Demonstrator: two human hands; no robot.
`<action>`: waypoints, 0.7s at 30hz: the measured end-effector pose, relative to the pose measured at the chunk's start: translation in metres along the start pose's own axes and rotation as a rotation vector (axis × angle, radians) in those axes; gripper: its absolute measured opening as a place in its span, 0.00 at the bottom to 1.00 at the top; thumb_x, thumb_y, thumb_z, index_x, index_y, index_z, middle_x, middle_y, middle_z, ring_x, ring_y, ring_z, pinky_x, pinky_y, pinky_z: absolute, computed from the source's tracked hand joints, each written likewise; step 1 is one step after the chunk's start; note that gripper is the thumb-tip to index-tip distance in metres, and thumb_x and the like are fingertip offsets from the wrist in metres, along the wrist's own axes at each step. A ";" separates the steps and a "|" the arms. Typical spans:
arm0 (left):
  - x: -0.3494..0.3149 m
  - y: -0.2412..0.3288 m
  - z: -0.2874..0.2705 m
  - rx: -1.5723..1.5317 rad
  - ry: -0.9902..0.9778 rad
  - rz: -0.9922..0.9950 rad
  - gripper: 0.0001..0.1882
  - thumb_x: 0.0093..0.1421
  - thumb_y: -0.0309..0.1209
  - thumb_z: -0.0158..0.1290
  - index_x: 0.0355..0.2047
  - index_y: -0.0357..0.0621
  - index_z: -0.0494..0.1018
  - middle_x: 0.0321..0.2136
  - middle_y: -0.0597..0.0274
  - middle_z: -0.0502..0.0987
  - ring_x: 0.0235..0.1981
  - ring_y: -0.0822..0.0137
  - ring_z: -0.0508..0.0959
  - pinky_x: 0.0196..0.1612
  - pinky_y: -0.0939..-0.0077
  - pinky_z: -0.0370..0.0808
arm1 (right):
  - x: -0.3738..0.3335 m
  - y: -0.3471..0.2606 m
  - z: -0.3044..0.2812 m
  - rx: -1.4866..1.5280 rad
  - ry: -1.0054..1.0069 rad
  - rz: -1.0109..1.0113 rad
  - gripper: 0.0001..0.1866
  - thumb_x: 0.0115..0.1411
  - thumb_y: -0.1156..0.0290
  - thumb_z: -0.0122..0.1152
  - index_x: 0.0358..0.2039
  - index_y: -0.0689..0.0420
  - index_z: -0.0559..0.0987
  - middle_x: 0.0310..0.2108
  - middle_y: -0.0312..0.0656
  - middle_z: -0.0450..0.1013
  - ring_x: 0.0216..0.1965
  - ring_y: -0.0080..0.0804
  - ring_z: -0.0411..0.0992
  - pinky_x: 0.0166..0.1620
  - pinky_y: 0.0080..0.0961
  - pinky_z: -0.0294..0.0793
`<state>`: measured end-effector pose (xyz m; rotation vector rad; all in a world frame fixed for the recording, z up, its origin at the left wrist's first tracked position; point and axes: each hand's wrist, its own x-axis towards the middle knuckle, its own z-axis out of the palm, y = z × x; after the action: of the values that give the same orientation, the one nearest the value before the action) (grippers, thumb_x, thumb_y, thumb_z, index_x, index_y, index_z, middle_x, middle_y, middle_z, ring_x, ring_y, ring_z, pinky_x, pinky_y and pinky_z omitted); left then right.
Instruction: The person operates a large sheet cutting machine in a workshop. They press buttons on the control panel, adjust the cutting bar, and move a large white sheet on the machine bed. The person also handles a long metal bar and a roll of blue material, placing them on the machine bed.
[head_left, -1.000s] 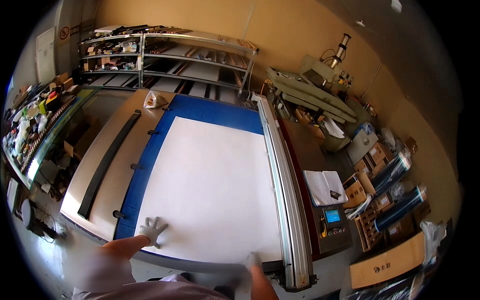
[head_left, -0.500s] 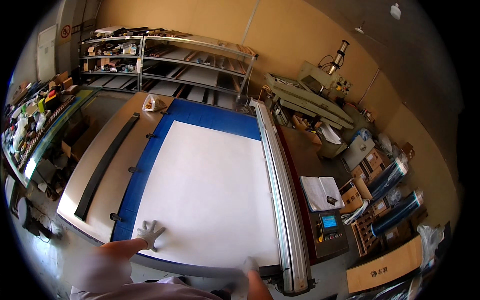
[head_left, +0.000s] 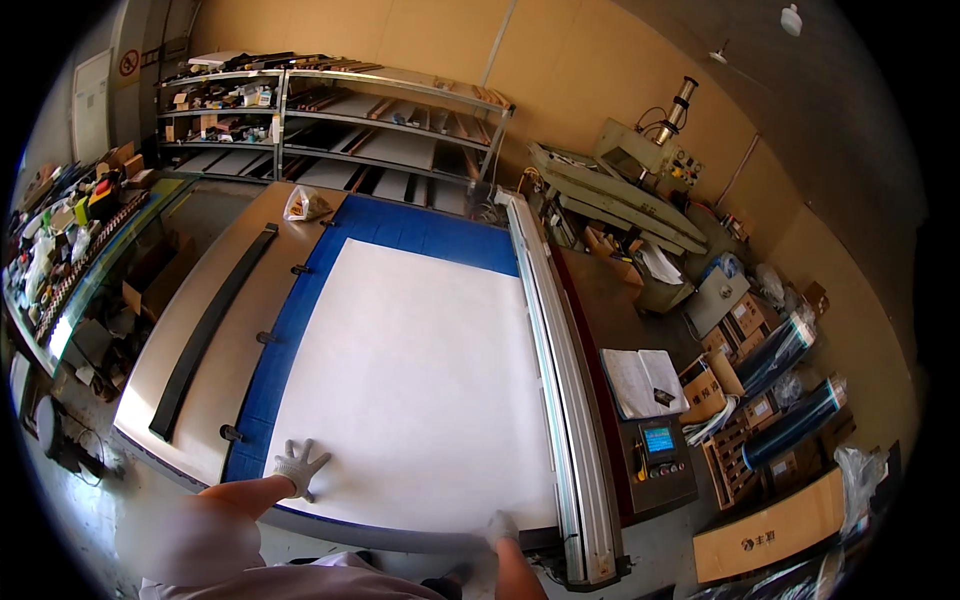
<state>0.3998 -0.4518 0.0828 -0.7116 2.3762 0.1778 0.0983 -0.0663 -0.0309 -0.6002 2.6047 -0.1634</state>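
Note:
A large white sheet [head_left: 415,375] lies flat on a blue mat [head_left: 420,225] covering a big work table. My left hand [head_left: 298,466], in a light knit glove, rests with fingers spread on the sheet's near left corner. My gloved right hand [head_left: 501,526] presses on the sheet's near edge by the right corner, close to a long metal rail [head_left: 550,360]. Neither hand holds anything.
A black bar [head_left: 205,335] and a small white bag [head_left: 305,205] lie on the table's bare left part. Right of the rail are a control panel with a small screen [head_left: 660,445], an open notebook [head_left: 640,380], cardboard boxes and dark rolls [head_left: 795,425]. Metal shelves [head_left: 330,130] stand behind.
Both hands stay on the sheet's near corners. The view has shifted slightly, the table sitting a little further left and lower in the picture.

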 end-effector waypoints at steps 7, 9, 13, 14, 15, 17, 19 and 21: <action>0.003 0.001 0.003 0.003 0.010 -0.002 0.64 0.40 0.57 0.70 0.70 0.77 0.38 0.72 0.53 0.34 0.68 0.26 0.41 0.57 0.30 0.62 | 0.025 0.023 0.034 0.001 0.079 -0.029 0.29 0.40 0.46 0.76 0.32 0.57 0.78 0.35 0.50 0.77 0.40 0.50 0.75 0.45 0.39 0.75; 0.003 0.004 -0.001 0.003 0.008 0.005 0.64 0.40 0.57 0.70 0.70 0.77 0.38 0.72 0.53 0.34 0.68 0.26 0.41 0.58 0.30 0.62 | 0.027 0.029 0.036 0.011 0.079 -0.005 0.28 0.41 0.47 0.76 0.32 0.57 0.78 0.35 0.50 0.77 0.40 0.50 0.75 0.45 0.39 0.75; 0.004 -0.005 0.009 0.024 0.011 -0.011 0.64 0.40 0.57 0.70 0.70 0.77 0.38 0.72 0.54 0.34 0.68 0.27 0.41 0.58 0.30 0.61 | 0.008 0.003 0.017 0.017 0.052 -0.026 0.24 0.44 0.51 0.74 0.32 0.57 0.78 0.35 0.51 0.76 0.40 0.51 0.75 0.45 0.40 0.75; 0.002 -0.007 0.009 0.021 0.007 -0.016 0.64 0.40 0.57 0.70 0.70 0.77 0.38 0.72 0.54 0.34 0.68 0.27 0.40 0.58 0.30 0.61 | -0.005 -0.012 -0.001 0.018 0.029 -0.030 0.23 0.45 0.52 0.74 0.32 0.56 0.78 0.35 0.51 0.76 0.40 0.51 0.75 0.45 0.41 0.75; 0.002 -0.005 0.008 0.017 0.007 -0.011 0.64 0.40 0.57 0.70 0.70 0.77 0.38 0.72 0.54 0.34 0.68 0.27 0.40 0.58 0.31 0.61 | -0.010 -0.016 -0.010 0.020 0.027 -0.025 0.22 0.45 0.53 0.73 0.32 0.56 0.78 0.36 0.51 0.76 0.41 0.52 0.75 0.45 0.41 0.75; 0.003 -0.002 0.004 0.009 0.006 -0.003 0.64 0.40 0.57 0.70 0.70 0.77 0.39 0.72 0.54 0.34 0.68 0.27 0.40 0.58 0.31 0.62 | -0.017 -0.018 -0.021 0.024 0.022 -0.017 0.20 0.47 0.55 0.72 0.32 0.56 0.78 0.36 0.51 0.77 0.41 0.53 0.74 0.45 0.41 0.75; 0.002 0.001 0.001 0.000 0.004 0.001 0.64 0.40 0.57 0.70 0.70 0.77 0.39 0.72 0.53 0.34 0.68 0.27 0.40 0.58 0.31 0.62 | -0.017 -0.016 -0.023 0.017 0.029 -0.007 0.19 0.47 0.56 0.72 0.32 0.56 0.78 0.36 0.52 0.77 0.41 0.53 0.74 0.46 0.42 0.75; 0.000 0.003 -0.002 -0.010 0.001 0.004 0.64 0.40 0.57 0.70 0.70 0.77 0.39 0.72 0.53 0.34 0.68 0.27 0.40 0.58 0.31 0.61 | -0.017 -0.014 -0.022 0.022 0.032 -0.001 0.20 0.47 0.55 0.72 0.33 0.57 0.78 0.37 0.52 0.77 0.41 0.53 0.74 0.46 0.42 0.75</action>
<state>0.3971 -0.4504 0.0844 -0.7123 2.3790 0.1913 0.1069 -0.0713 -0.0019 -0.5954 2.6300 -0.2029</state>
